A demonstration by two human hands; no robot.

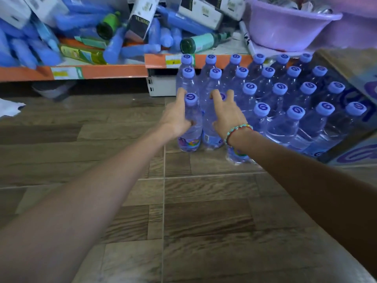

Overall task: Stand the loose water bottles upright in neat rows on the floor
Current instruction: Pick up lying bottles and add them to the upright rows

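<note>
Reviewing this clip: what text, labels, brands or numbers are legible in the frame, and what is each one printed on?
"VUJIAO", roughly, seen upside down: black-and-white carton on the shelf; the reading is uncertain.
Swirl logo, no letters: bottle caps.
Large purple lettering: cardboard box, cut off, unreadable.
Shelf price tags: blurred.
Bottle labels: too blurred.
Other cartons: print too small.

Wood-pattern tiled floor (204, 211) carrying upright water bottles (293, 119) in rows (blue caps up), with a cardboard box (355, 66) at their right edge
</note>
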